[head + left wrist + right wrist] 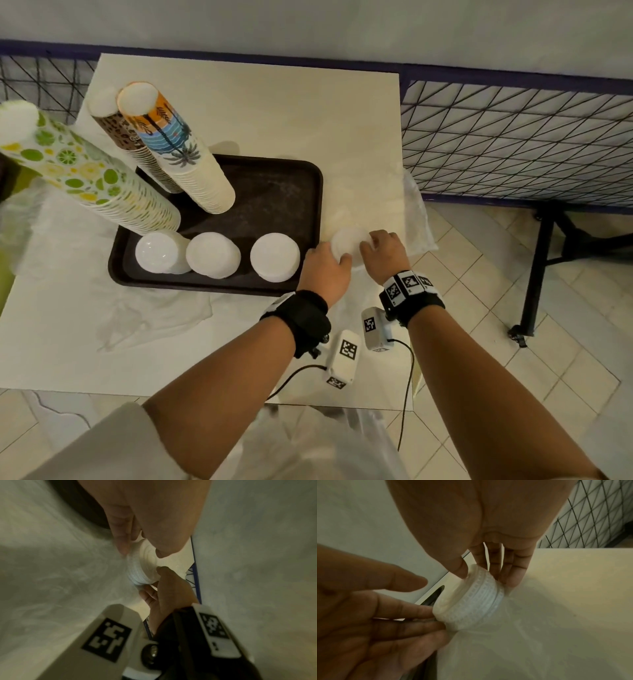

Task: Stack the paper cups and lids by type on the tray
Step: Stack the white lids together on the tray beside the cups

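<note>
On the table just right of the dark tray point(274, 198), both hands hold a short stack of white lids point(347, 241). My right hand point(371, 245) pinches the lid stack point(471, 599) between thumb and fingers. My left hand point(329, 257) touches its other side with straight fingers point(419, 615), the thumb slightly off it. Clear plastic wrap trails from the stack's base. Along the tray's front stand three lid stacks point(161, 251) point(212, 253) point(274, 257). Behind them rise tall cup stacks: lime-print point(85, 171), brown point(116, 126) and palm-print point(181, 154).
Crumpled clear plastic lies on the table left of my arms point(147, 315) and at the right edge point(414, 219). The table's right edge runs close beside my right hand, with tiled floor beyond. A wire mesh panel point(513, 137) stands at the back right.
</note>
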{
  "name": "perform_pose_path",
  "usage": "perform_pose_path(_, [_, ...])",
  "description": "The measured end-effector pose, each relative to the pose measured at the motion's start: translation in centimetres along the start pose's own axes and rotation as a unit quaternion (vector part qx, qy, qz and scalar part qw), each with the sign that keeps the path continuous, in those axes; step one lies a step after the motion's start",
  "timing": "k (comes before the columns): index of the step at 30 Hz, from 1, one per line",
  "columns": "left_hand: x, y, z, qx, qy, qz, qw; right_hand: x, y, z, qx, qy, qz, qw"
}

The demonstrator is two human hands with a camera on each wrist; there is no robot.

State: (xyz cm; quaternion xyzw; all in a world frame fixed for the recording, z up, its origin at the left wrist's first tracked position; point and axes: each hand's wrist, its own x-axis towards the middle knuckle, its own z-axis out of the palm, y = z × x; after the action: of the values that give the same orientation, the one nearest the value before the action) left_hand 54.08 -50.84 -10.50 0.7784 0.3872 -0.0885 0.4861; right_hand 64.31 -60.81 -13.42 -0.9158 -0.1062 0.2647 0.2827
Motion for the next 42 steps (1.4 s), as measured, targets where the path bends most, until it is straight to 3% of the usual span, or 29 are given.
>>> perform_pose_path(11, [0.9,0.9,0.6,-0.066,0.024,-0.078,0.994,0.1,0.3,-0.1,0.031,-0.02,0.012,0.999])
perform_pose_path(20, [0.2,1.3,0.6,-0.12,0.044,-0.07,0.989,-0.8,0.3,-1.8,0.09,0.01,0.003,0.996])
perform_pose_path(26, [-1.7,1.2,-0.6,-0.206,0.057,-0.033,0.976,-2.6,-0.5,-3.7,0.12,0.03,-0.054,0.991])
perform_pose_path(30, [-3.8,-0.8,-2.8,-0.277,0.058,-0.022,0.959,-4.3,-2.8,-4.1,0.08,0.022,-0.127,0.988])
perform_pose_path(35, [-5.2,-3.8,-6.7,-0.344,0.102,-0.042,0.932,-5.4,-7.0,-1.6,0.038,-0.016,-0.188,0.981])
perform_pose_path(42, [-5.1,-7.4,-8.6,-0.368,0.183,-0.078,0.908,-5.4,-10.9,3.2,-0.015,-0.059,-0.202,0.978])
